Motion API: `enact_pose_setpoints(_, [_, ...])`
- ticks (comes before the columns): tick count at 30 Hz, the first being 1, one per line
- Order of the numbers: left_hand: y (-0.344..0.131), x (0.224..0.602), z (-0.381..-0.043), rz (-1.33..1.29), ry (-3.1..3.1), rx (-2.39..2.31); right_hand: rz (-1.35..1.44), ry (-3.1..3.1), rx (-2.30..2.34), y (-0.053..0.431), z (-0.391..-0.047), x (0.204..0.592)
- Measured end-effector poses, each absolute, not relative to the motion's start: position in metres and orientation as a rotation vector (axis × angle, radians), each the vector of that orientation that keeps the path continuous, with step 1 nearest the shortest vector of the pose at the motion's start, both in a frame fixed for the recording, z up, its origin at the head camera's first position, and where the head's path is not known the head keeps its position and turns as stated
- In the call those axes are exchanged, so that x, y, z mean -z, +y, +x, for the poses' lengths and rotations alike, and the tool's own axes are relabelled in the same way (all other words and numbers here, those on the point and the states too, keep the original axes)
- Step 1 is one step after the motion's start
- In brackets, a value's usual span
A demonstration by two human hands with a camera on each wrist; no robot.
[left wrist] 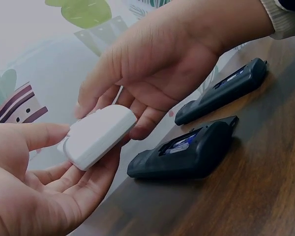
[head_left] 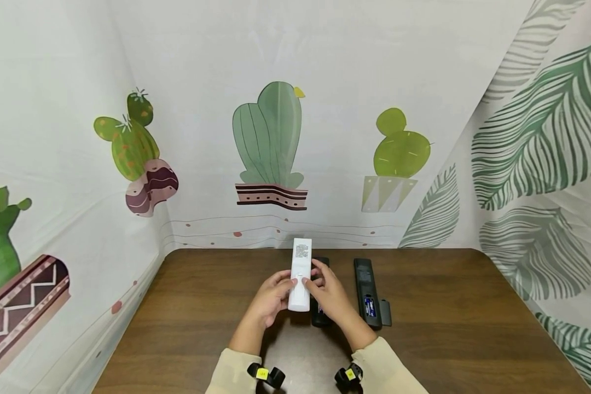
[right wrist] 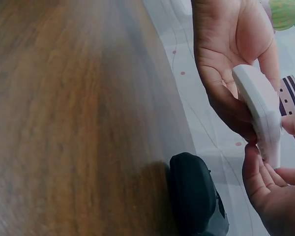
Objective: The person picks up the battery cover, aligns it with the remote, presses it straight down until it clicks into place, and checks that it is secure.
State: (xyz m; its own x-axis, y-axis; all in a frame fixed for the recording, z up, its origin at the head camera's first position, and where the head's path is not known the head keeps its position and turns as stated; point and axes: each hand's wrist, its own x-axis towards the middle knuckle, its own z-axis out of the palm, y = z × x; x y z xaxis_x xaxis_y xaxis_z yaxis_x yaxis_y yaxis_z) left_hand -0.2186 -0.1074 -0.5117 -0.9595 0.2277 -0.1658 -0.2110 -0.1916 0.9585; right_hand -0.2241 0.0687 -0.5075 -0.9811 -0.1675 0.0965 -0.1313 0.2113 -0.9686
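"Where's the white remote [head_left: 301,267]?"

"Just below the middle of the head view, its printed label [head_left: 302,251] showing. The left hand [head_left: 271,300] grips it from the left, the right hand [head_left: 331,293] from the right."

"What's near them?"

"A nearer black remote [head_left: 321,319], partly hidden by the right hand. Right of that, a farther black remote [head_left: 365,282] with blue batteries [head_left: 370,306] exposed and a dark flat piece [head_left: 386,313] beside it. Both remotes lie on the brown table [head_left: 187,323], lower centre of the frame."
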Motion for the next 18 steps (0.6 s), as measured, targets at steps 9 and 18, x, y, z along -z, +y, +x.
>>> enact_pose_setpoints(9, [-0.1055,0.5089,-0.2168,0.06,1.761,-2.233,-0.195,2.235,2.082,0.0662,-0.224,0.5027])
enact_pose_setpoints(18, [-0.102,0.5099,-0.2155,0.046,1.751,-2.208,-0.087,2.156,2.085,0.0697,-0.2232,0.501])
